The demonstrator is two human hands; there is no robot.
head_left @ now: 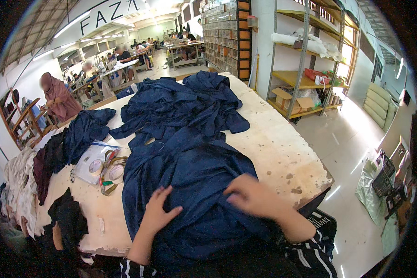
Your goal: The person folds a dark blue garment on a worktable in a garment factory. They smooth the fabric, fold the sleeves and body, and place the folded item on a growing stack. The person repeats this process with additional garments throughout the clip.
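Observation:
A large dark navy garment (185, 171) spreads over the near part of the table and hangs down over its front edge toward me. My left hand (160, 208) rests on its left side, open, with fingers and thumb apart. Above the right side of the same cloth is my right hand (251, 197). Its fingers bend downward but are smeared by motion, and whether they grip the fabric I cannot tell. Behind lies a heap of more navy garments (176, 102), crumpled together.
The worn pale table (287, 162) carries tape rolls (116, 173), a clear plastic bag (89, 162) and piled white cloth (21, 176) on the left. A black plastic basket (322, 220) stands by the right corner. Metal shelves (306, 60) rise beyond. A person (60, 99) stands at far left.

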